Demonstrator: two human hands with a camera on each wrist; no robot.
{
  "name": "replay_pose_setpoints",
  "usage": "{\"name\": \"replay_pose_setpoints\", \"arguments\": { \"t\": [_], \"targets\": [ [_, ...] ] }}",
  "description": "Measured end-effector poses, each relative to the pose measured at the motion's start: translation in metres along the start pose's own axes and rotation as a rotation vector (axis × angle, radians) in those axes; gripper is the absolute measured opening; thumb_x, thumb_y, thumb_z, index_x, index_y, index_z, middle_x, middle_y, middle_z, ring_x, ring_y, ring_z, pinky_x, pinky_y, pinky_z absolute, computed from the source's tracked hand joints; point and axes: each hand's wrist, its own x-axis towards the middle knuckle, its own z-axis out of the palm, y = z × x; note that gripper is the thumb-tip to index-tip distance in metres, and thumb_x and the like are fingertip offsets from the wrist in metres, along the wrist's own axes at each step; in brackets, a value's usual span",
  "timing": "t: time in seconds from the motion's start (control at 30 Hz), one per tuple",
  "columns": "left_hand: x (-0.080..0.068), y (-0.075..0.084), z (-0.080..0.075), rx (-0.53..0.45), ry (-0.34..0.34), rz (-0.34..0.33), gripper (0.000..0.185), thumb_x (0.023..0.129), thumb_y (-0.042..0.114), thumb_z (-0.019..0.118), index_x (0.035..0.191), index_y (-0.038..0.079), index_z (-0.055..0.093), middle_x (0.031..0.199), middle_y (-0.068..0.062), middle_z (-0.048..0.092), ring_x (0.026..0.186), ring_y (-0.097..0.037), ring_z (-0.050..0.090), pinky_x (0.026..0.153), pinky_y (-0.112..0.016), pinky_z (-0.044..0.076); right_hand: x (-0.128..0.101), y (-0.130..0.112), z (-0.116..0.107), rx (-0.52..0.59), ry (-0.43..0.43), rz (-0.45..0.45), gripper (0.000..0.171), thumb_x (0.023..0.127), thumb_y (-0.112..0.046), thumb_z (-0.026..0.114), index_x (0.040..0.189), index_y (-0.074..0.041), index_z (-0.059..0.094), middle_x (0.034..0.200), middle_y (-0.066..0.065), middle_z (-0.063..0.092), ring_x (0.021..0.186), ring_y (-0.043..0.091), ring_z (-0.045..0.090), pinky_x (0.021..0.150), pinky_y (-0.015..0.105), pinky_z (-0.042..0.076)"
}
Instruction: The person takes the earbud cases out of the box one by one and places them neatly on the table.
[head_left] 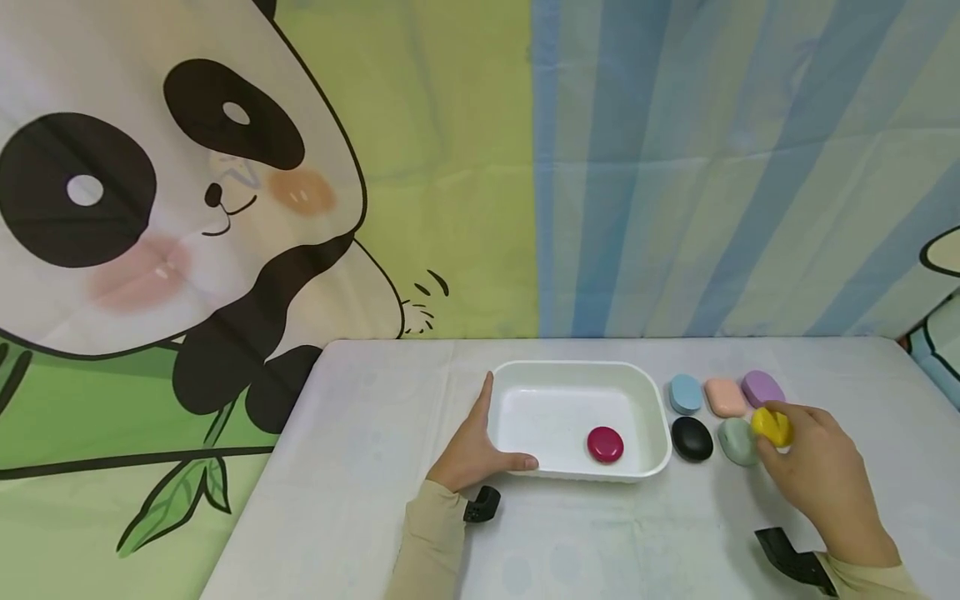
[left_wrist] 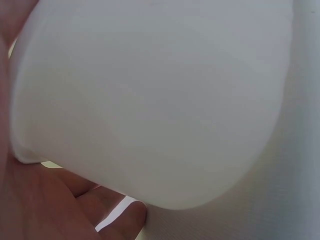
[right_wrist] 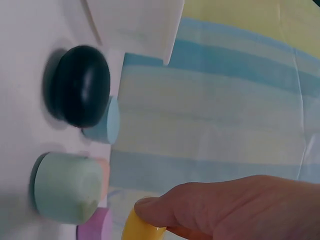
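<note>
A white rectangular tray [head_left: 656, 417] sits mid-table with a magenta oval soap [head_left: 605, 444] inside it. My left hand [head_left: 480, 446] lies against the tray's left wall [left_wrist: 150, 100], fingers straight along the side and thumb at the front corner. My right hand [head_left: 813, 467] pinches a yellow soap [head_left: 771, 426] just above the table, to the right of the tray; its edge [right_wrist: 142, 229] shows under my fingers in the right wrist view. Below it lie a black soap [head_left: 692, 438] [right_wrist: 82, 85] and a pale green soap [head_left: 737, 440] [right_wrist: 67, 187].
Behind those stand a blue soap [head_left: 685, 393] [right_wrist: 107, 122], a peach soap [head_left: 724, 397] and a purple soap [head_left: 762, 388]. A white cloth covers the table [head_left: 360, 467]. A panda and striped curtain hangs behind the far edge.
</note>
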Motion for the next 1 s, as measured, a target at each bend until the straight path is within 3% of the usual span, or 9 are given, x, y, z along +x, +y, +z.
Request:
{"name": "replay_pose_setpoints", "arguments": {
  "t": [0.33, 0.67, 1.0],
  "targets": [
    [-0.001, 0.001, -0.002, -0.003, 0.003, -0.004, 0.144, 0.060, 0.045, 0.097, 0.161, 0.035, -0.005, 0.166, -0.003, 0.018, 0.144, -0.025, 0.032, 0.116, -0.051, 0.029, 0.007, 0.021, 0.008, -0.025, -0.086, 0.078, 0.045, 0.086, -0.007, 0.066, 0.122, 0.018, 0.055, 0.116, 0.046, 0.049, 0.105, 0.059, 0.045, 0.080, 0.071, 0.040],
    [0.000, 0.001, -0.001, 0.013, 0.000, -0.015, 0.144, 0.060, 0.046, 0.096, 0.162, 0.032, -0.004, 0.167, -0.002, 0.016, 0.147, -0.024, 0.028, 0.116, -0.050, 0.028, 0.011, 0.034, 0.020, -0.043, -0.152, 0.115, 0.046, 0.085, -0.004, 0.065, 0.123, 0.019, 0.053, 0.115, 0.045, 0.050, 0.101, 0.058, 0.049, 0.082, 0.069, 0.040],
    [0.000, 0.001, 0.000, -0.009, 0.002, -0.005, 0.142, 0.061, 0.044, 0.097, 0.162, 0.033, -0.004, 0.166, -0.003, 0.018, 0.145, -0.025, 0.032, 0.115, -0.051, 0.030, 0.009, 0.038, 0.025, -0.043, -0.123, 0.096, 0.048, 0.081, -0.002, 0.065, 0.123, 0.018, 0.053, 0.111, 0.043, 0.053, 0.092, 0.054, 0.052, 0.076, 0.065, 0.041]
  ]
}}
